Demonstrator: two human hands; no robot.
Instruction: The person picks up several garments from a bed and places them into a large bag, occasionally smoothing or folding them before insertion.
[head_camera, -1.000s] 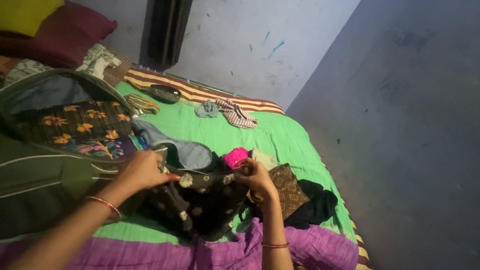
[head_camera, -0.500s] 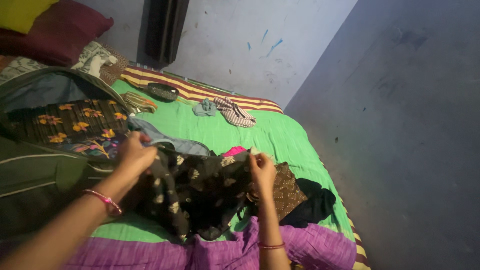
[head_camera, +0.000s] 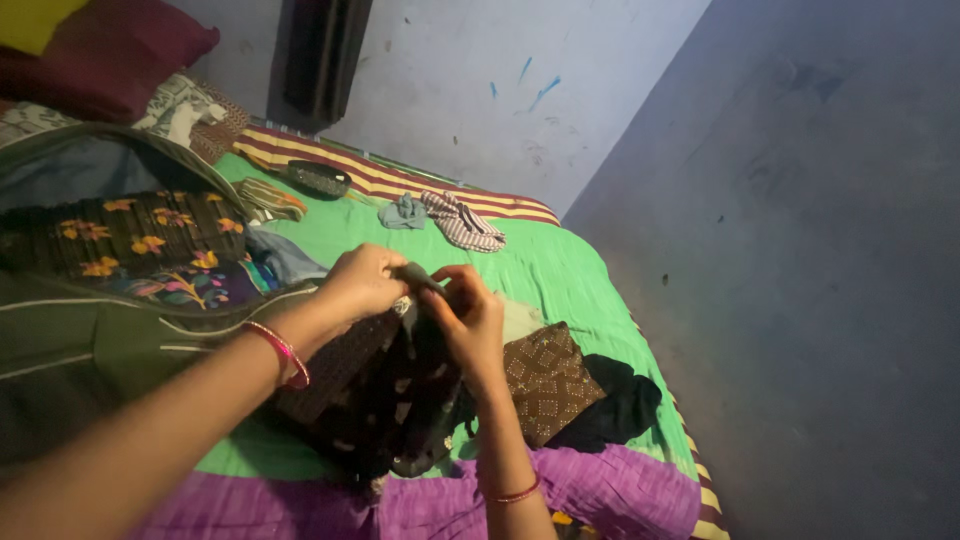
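Both hands have come together since half a second ago, when they held the dark patterned cloth (head_camera: 395, 385) stretched wide between them; its two top corners now meet and the fabric hangs doubled beneath. The left hand (head_camera: 365, 283) is closed, pinching the upper edge of the cloth, and the right hand (head_camera: 468, 318) is closed on the same edge right against it, fingertips touching, which keeps the two layers lined up while the rest drapes down over the green bedsheet (head_camera: 545, 270). A pink bangle (head_camera: 285, 352) sits on the left wrist. Just beside the cloth on the right lies a brown dotted garment (head_camera: 545, 380), touching a black garment (head_camera: 620, 405) further right, both loose on the sheet as if waiting in a pile. To the left an open green bag (head_camera: 90, 335) stands with its flap thrown back, showing a dark flowered fabric (head_camera: 140, 235) already packed flat inside. Well apart, near the striped border of the bed, lie a striped cloth (head_camera: 462, 222) and a small grey-blue cloth (head_camera: 403, 212).
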